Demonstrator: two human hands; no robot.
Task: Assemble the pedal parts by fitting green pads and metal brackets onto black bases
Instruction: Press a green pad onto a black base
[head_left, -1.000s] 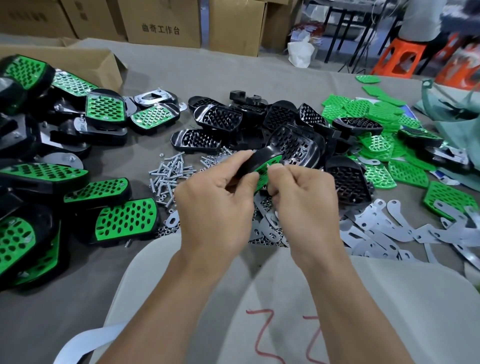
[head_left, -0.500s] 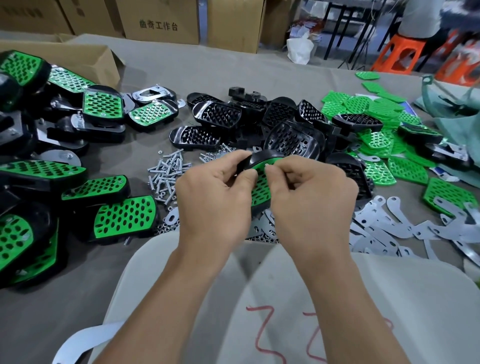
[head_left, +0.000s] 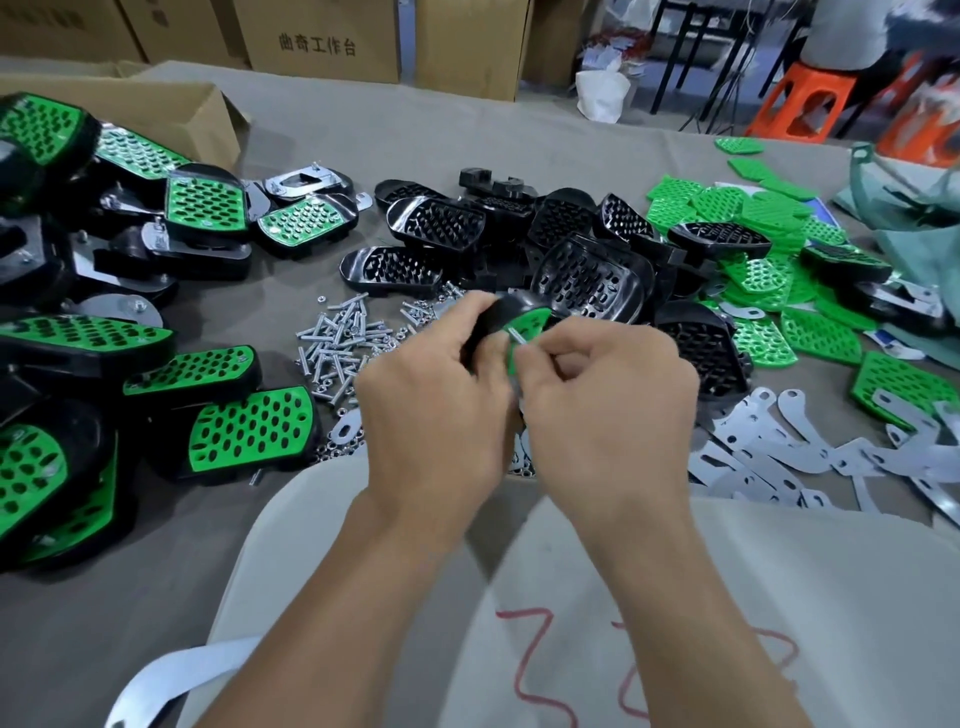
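Just above the centre, the left hand (head_left: 436, 410) curls its fingers tightly round the rounded edge of a glossy black base (head_left: 496, 312), holding it tilted above the grey cloth surface (head_left: 441, 130). A bright green pad (head_left: 532, 323), perforated with oval holes, sits in the base's face. The right hand (head_left: 608, 410) has its thumb and forefinger narrowed to a pinch on a thin silvery screw (head_left: 517, 336) at the pad's edge, though motion blur makes its exact form hard to read. At nine o'clock of the hands lies a scatter of small threaded bolts and nuts (head_left: 337, 343), and beyond it finished pedals (head_left: 249, 431) with green honeycomb tops in black shells. At twelve to one o'clock, hollow ribbed bare bases (head_left: 576, 260) are heaped. At two o'clock, loose pads (head_left: 753, 218) lie flat and overlapping. At four o'clock, flat curved metal brackets (head_left: 769, 447) of dull steel, with punched holes, lie crisscrossed.
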